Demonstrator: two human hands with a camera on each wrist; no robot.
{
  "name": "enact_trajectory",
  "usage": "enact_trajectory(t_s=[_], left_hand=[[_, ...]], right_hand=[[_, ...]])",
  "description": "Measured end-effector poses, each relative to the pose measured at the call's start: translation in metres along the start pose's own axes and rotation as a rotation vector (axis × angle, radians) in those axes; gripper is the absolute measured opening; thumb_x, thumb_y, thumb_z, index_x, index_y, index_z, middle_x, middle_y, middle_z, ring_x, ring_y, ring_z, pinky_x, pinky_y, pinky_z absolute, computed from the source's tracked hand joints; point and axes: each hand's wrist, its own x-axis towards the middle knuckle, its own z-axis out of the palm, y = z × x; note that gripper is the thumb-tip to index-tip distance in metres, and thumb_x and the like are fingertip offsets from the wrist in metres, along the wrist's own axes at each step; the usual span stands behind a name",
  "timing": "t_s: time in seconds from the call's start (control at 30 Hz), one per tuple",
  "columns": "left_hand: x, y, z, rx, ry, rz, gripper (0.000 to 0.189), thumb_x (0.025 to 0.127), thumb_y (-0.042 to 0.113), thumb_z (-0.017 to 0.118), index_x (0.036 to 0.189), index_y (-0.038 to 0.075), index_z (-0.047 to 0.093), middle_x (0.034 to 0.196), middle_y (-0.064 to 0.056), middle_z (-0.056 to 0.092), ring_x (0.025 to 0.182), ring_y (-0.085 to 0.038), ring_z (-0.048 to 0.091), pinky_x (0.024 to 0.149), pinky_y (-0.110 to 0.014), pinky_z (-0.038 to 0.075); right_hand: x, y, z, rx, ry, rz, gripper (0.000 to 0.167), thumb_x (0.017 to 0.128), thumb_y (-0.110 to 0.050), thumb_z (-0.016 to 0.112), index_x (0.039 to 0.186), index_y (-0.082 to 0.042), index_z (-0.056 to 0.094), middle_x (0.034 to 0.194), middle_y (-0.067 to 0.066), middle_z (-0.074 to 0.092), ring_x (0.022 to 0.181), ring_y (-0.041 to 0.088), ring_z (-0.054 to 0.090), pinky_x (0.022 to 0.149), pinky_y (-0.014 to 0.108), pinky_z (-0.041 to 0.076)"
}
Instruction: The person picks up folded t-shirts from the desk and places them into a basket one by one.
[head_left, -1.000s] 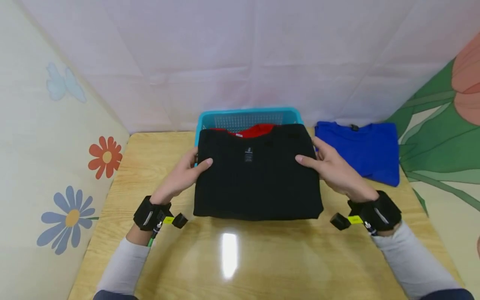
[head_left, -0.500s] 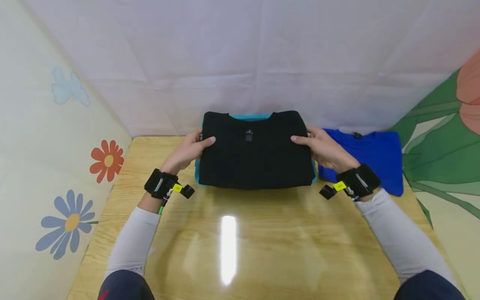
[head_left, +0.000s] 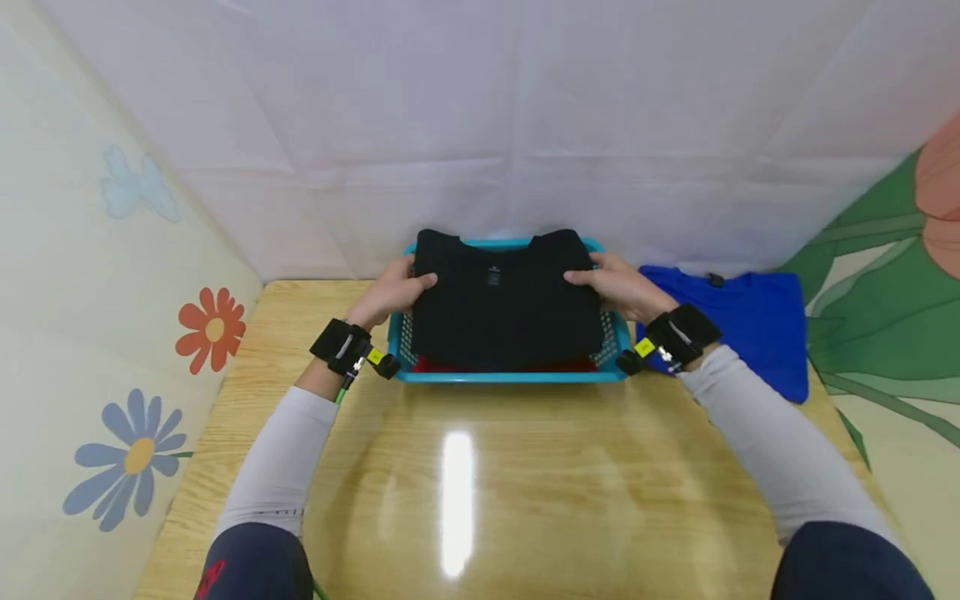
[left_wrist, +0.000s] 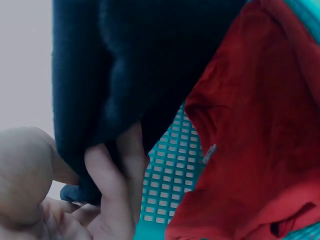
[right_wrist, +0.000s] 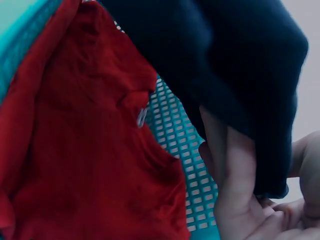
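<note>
Folded black shirt (head_left: pixel 506 321) held by both hands above an open blue basket (head_left: pixel 510 377), which stands at the middle of the far edge of the worktop (head_left: pixel 547 492). The left hand (head_left: pixel 392 292) pinches the shirt's left side, thumb on top and fingers underneath; the right hand (head_left: pixel 624 287) pinches the right side in the same way. The neckline, with a small printed label (head_left: pixel 493 276) below it, faces the far edge. In the wrist views, a red shirt (right_wrist: pixel 90 135) lies in the basket beneath the black one, and the basket's perforated base shows beside it. A folded blue shirt (head_left: pixel 757 325) lies at the far right corner of the worktop, near the right hand. Each wrist bears a black strap (head_left: pixel 682 332). A white cloth (head_left: pixel 480 117) hangs behind the far edge.
</note>
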Motion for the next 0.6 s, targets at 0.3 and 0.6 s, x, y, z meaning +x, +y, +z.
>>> enact_trajectory(t_s=[0.3, 0.6], left_hand=[[0.006, 0.000, -0.002, 0.111, 0.012, -0.113, 0.077, 0.114, 0.025, 0.050, 0.169, -0.002, 0.004, 0.175, -0.026, 0.020, 0.138, -0.039, 0.057, 0.103, -0.047, 0.059], [0.011, 0.009, 0.010, 0.286, -0.049, -0.098, 0.061, 0.115, 0.023, 0.044, 0.162, -0.009, 0.023, 0.161, -0.032, 0.034, 0.114, -0.040, 0.066, 0.091, -0.045, 0.064]], right_hand=[[0.017, -0.014, 0.016, -0.101, -0.009, 0.030, 0.080, 0.115, -0.022, 0.048, 0.170, -0.003, -0.007, 0.161, 0.031, 0.042, 0.142, 0.046, 0.053, 0.108, 0.056, 0.055], [0.020, -0.018, 0.028, -0.349, 0.036, 0.061, 0.065, 0.113, -0.020, 0.051, 0.162, 0.012, 0.022, 0.156, 0.039, 0.041, 0.128, 0.049, 0.062, 0.095, 0.053, 0.062]])
